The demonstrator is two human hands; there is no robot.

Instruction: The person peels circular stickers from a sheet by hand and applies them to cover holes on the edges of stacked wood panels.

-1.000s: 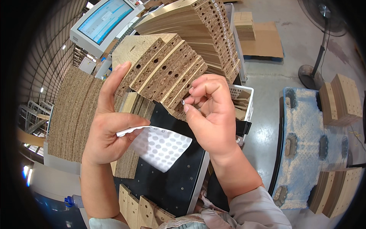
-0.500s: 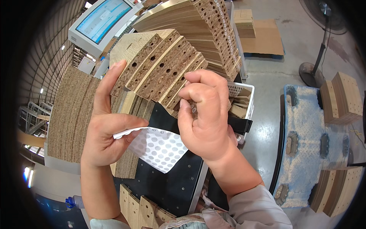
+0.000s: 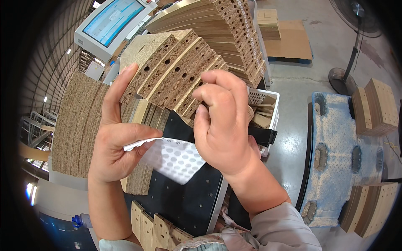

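Between the thumb and curled fingers of my left hand (image 3: 119, 140) is a white sticker sheet (image 3: 178, 159) with rows of grey round dots, hanging down to the right. The left index finger stretches up against the left side of a stack of chipboard panels (image 3: 178, 69), whose drilled edges face me in uneven steps. At the stack's right end is my right hand (image 3: 224, 121), thumb and index fingertip close together by the drilled edges. Whether those fingertips hold a small sticker is hidden. The panels stand above a black work surface (image 3: 180, 190).
Behind stands a tall row of panels (image 3: 238, 42), with a monitor (image 3: 113, 23) at the back left. More chipboard (image 3: 77, 125) is stacked on the left. To the right are a white basket (image 3: 274, 115) with offcuts, a blue pallet (image 3: 339, 159) and a floor fan (image 3: 343, 79).
My right hand has shifted slightly up and left along the panel edges. The sticker sheet's lower corner has swung up a little. My left hand stays nearly still.
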